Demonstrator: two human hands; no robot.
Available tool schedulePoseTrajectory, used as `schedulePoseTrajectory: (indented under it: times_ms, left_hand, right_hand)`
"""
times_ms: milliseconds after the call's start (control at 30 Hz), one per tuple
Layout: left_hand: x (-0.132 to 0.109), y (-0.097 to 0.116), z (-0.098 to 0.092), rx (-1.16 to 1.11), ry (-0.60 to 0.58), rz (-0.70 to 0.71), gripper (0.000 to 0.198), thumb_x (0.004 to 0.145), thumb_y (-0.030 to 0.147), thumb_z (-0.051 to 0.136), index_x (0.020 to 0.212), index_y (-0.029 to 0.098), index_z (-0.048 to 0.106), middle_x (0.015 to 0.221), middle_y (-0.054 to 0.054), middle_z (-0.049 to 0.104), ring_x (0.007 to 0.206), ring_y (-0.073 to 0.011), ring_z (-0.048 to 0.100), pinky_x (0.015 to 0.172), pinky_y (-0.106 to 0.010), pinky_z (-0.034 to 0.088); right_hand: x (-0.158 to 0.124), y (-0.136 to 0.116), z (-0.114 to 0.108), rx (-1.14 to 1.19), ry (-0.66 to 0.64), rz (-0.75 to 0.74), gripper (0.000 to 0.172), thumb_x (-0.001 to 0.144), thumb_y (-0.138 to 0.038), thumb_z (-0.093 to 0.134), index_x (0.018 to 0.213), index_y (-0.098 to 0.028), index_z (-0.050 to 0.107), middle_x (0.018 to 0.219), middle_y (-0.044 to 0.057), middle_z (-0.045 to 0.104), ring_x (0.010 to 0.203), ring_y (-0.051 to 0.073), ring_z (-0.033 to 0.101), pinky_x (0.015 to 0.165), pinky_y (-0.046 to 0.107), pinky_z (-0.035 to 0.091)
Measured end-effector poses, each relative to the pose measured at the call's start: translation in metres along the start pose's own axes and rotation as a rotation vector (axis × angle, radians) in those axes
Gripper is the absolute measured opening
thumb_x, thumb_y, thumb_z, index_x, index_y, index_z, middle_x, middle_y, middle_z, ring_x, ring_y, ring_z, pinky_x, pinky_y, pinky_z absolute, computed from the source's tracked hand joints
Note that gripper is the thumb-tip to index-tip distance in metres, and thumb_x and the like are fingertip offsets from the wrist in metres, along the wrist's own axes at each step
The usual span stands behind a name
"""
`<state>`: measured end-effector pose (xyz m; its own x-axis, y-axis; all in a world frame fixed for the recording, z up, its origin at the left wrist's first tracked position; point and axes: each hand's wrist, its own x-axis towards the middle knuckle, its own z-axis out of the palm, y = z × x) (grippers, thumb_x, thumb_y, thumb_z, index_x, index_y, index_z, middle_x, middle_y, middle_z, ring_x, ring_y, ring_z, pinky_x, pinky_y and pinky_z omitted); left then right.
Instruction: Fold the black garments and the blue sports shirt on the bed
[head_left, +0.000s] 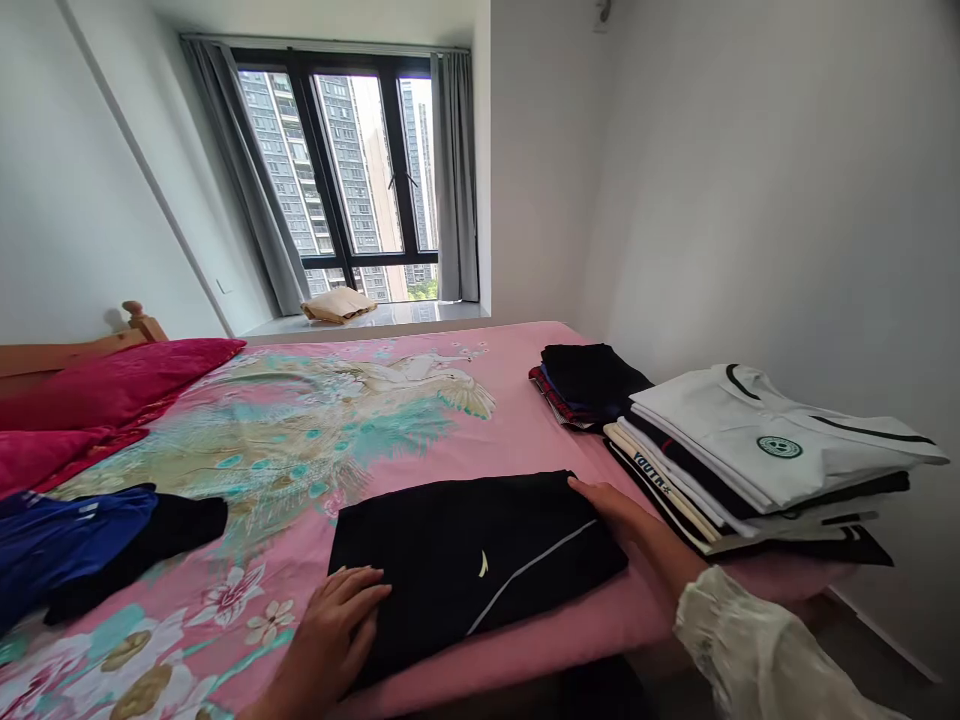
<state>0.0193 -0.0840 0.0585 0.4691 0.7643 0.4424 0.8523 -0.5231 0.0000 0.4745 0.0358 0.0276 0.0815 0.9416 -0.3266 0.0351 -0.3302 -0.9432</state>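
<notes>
A folded black garment (450, 570), with a small pale logo and a thin grey stripe, lies at the bed's near edge; its exact kind cannot be made out. My left hand (341, 615) rests on its left side, fingers stretched over the cloth. At the far right corner, my right hand (607, 510) grips the edge, and some of its fingers are hidden. To the right stands a stack of folded tops, a white shirt (720, 430) with a green round badge uppermost. Behind it is a smaller pile of dark folded clothes (592, 375).
Blue and black clothes (97, 540) lie loosely at the left on the pink flowered bedsheet (517, 430). Magenta pillows (142, 375) lie by the wooden headboard. A beige folded cloth (339, 304) sits on the windowsill. A wall borders the right side.
</notes>
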Motion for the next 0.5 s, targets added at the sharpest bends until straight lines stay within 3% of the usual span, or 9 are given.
schedulePoseTrajectory:
  times_ms: [100, 167, 333, 400, 500]
  left_hand:
    - [0.038, 0.010, 0.016, -0.057, -0.089, 0.006, 0.030, 0.084, 0.022, 0.047, 0.106, 0.031, 0.065, 0.116, -0.001, 0.065, 0.113, -0.0189, 0.056, 0.096, -0.036, 0.046]
    - [0.050, 0.012, 0.032, -0.059, -0.148, -0.016, 0.032, 0.086, 0.025, 0.044, 0.111, 0.030, 0.063, 0.123, -0.002, 0.061, 0.119, -0.0202, 0.051, 0.101, -0.040, 0.041]
    - [0.039, 0.000, 0.069, -0.022, -0.272, -0.262, 0.045, 0.088, 0.040, 0.041, 0.132, 0.034, 0.044, 0.144, -0.002, 0.039, 0.133, -0.0243, 0.034, 0.108, -0.053, 0.025]
    - [0.035, -0.003, 0.073, -0.047, -0.304, -0.309, 0.046, 0.089, 0.040, 0.040, 0.134, 0.033, 0.041, 0.146, -0.002, 0.036, 0.135, -0.0239, 0.030, 0.109, -0.054, 0.020]
    - [0.047, 0.005, 0.065, -0.091, -0.294, -0.284, 0.041, 0.089, 0.037, 0.041, 0.128, 0.030, 0.050, 0.143, -0.004, 0.041, 0.134, -0.0238, 0.031, 0.109, -0.055, 0.017]
  right_hand:
    - [0.017, -0.006, 0.012, -0.059, 0.072, -0.065, 0.042, 0.071, -0.052, 0.063, 0.081, -0.011, 0.065, 0.074, 0.012, 0.070, 0.069, 0.022, 0.067, 0.065, 0.033, 0.054]
    - [0.027, -0.008, 0.015, -0.107, 0.129, -0.138, 0.036, 0.072, -0.043, 0.063, 0.094, -0.014, 0.063, 0.082, 0.009, 0.071, 0.074, 0.020, 0.067, 0.068, 0.031, 0.054]
    - [0.031, -0.006, 0.015, -0.312, 0.350, -0.314, 0.035, 0.072, -0.029, 0.058, 0.105, -0.017, 0.058, 0.097, 0.009, 0.067, 0.097, 0.024, 0.061, 0.089, 0.038, 0.046]
    - [0.021, -0.008, 0.021, -0.398, 0.410, -0.433, 0.036, 0.076, -0.028, 0.052, 0.110, -0.016, 0.055, 0.111, 0.012, 0.061, 0.113, 0.026, 0.051, 0.101, 0.044, 0.035]
    - [0.002, -0.018, 0.045, -0.509, 0.338, -0.663, 0.033, 0.082, -0.028, 0.045, 0.112, -0.019, 0.055, 0.120, 0.011, 0.056, 0.121, 0.026, 0.043, 0.108, 0.046, 0.024]
